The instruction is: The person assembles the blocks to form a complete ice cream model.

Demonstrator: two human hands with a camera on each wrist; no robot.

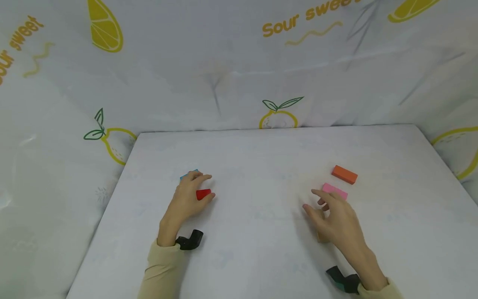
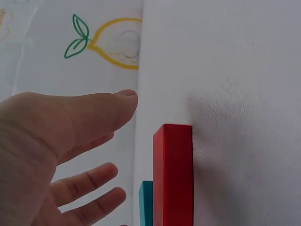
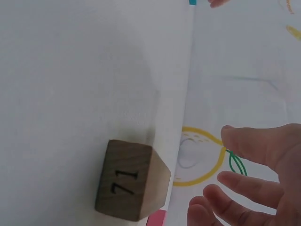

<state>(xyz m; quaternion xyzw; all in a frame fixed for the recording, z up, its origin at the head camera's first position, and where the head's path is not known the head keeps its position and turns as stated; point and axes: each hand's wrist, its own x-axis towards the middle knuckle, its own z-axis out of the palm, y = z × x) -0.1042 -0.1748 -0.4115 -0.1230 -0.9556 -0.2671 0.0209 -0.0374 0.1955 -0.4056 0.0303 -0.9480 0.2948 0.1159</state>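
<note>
My left hand [image 1: 184, 201] hovers over a red block [image 1: 203, 194], thumb and fingers spread apart with nothing between them. A blue block [image 1: 183, 177] lies just beyond, mostly hidden under those fingers. In the left wrist view the red block [image 2: 176, 174] stands out beside the thumb. On the other side my right hand [image 1: 340, 222], fingers loosely bent and holding nothing, is above a wooden block. The right wrist view shows that wooden block [image 3: 123, 181] marked "71". A pink block [image 1: 335, 190] lies just past the right fingers, partly covered by them.
An orange block [image 1: 344, 175] lies behind the pink one on the white table [image 1: 254, 241]. White sheeting [image 1: 168, 91] with lemon prints rises behind the table's far edge. Black wrist straps [image 1: 190, 240] stick out beside both wrists.
</note>
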